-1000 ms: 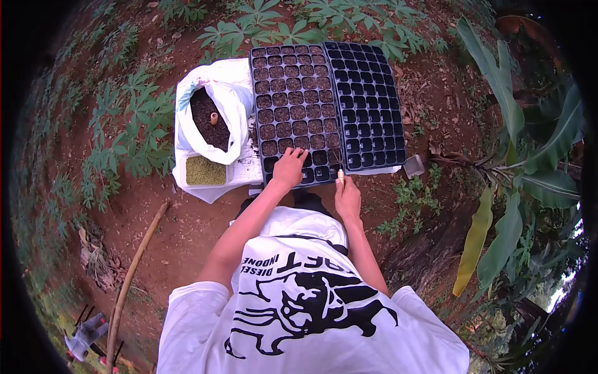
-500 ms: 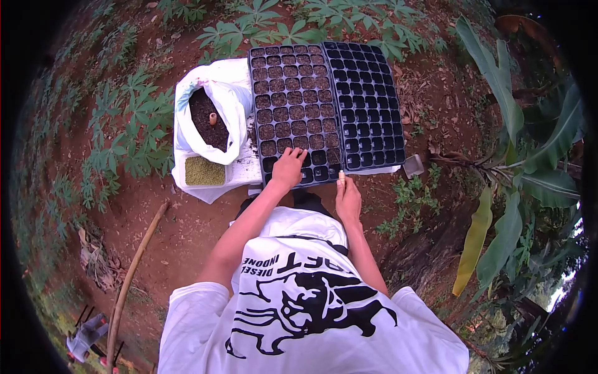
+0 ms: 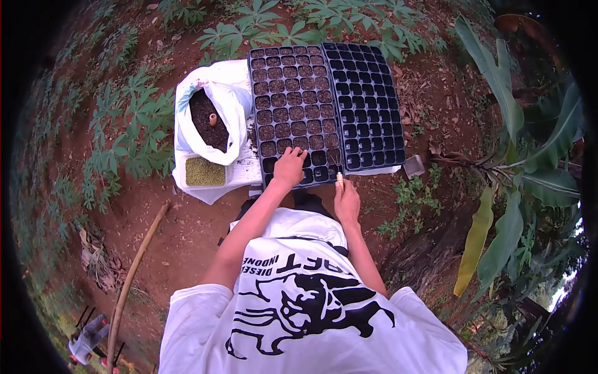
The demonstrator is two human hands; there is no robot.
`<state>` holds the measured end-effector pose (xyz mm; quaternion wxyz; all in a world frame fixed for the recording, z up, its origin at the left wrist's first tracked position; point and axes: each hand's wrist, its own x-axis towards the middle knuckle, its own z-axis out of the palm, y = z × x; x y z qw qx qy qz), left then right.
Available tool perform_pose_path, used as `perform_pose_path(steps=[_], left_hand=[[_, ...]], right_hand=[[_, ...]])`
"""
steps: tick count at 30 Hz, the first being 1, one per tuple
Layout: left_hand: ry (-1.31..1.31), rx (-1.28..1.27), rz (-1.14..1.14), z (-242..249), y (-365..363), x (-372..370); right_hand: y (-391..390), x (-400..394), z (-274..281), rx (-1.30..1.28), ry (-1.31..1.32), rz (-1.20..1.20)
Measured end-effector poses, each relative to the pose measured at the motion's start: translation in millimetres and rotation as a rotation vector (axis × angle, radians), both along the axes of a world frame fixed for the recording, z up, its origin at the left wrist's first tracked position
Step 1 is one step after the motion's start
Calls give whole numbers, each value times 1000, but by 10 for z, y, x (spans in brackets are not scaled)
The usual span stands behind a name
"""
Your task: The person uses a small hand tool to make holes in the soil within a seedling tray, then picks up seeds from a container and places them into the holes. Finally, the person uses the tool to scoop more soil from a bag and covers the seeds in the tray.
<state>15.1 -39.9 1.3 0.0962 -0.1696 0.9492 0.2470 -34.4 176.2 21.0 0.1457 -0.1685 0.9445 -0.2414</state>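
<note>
A black seedling tray [image 3: 268, 181] lies before me, most of its cells filled with dark brown soil, while several cells along the near edge look unfilled. My left hand [image 3: 290, 168] rests on the near part of this tray, fingers stretched over the cells. In my right hand [image 3: 347, 201] is a small wooden-handled hand tool [image 3: 339, 178], held at the tray's near right corner. Its thin metal end reaches over a corner cell holding some soil; its exact shape is hard to make out. Against the right side sits a second black seedling tray [image 3: 374, 106] with unfilled cells.
Left of the trays stands an open white sack [image 3: 233, 124] of dark soil, a wooden handle [image 3: 213, 119] poking up from it. A container of greenish granules [image 3: 205, 171] sits nearer me. Banana leaves [image 3: 498, 230] hang at right; a wooden pole [image 3: 134, 268] lies left. Another person [image 3: 86, 340] is lower left.
My right hand has shifted slightly with the wooden-handled tool, whose metal end now shows over the corner cell. My left hand has stayed nearly in place.
</note>
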Motion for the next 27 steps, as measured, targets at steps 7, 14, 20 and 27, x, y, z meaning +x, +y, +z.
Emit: perform_pose_path(steps=[7,14,20,27], left_hand=[[-258,38,-52,57,-122,-289],[-597,87,-140,166,-215,-693],[-535,156,-166,-109,-332,-597],[-286,213,-6,1,-143,-99]], right_hand=[[-46,-27,93,12,-27,-29],[31,-58,-47,24,-49,-20],[119,-101,-80,-30,-83,16],[317,-236,14,-78,-113,72]])
